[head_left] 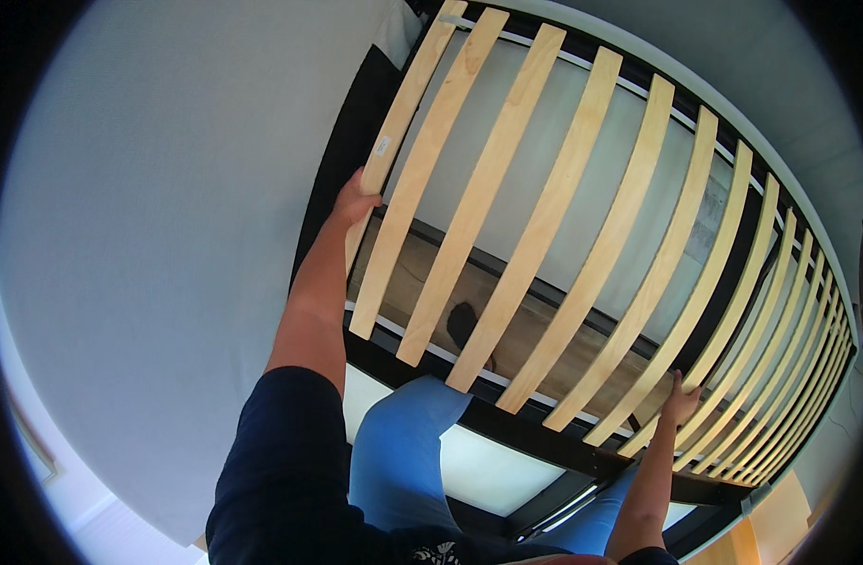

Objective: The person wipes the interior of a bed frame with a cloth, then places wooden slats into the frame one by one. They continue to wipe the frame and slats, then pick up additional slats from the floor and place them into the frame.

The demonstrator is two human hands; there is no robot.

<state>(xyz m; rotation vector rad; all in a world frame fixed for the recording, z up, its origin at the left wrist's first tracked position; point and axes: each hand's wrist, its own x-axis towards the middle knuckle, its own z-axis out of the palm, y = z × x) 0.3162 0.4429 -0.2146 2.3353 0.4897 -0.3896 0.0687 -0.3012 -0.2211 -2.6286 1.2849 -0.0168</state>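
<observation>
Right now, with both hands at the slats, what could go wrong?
1. The left hand is at the end slat; its fingers could get pinched if that slat shifts.
2. The right hand sits among closely spaced slats; fingers might get caught between them.
3. A blue-clad leg is close to the black rail and may bump it.

A broad, plain pale-grey surface (168, 235) fills the left side; wall or panel, undeterminable. Upper right, a grey wall (771, 66) appears dimmer. Brown wood-toned floor (424, 261) shows near centre. Light-wood furniture (780, 518) stands lower right. Illumination is brightest lower left.
</observation>
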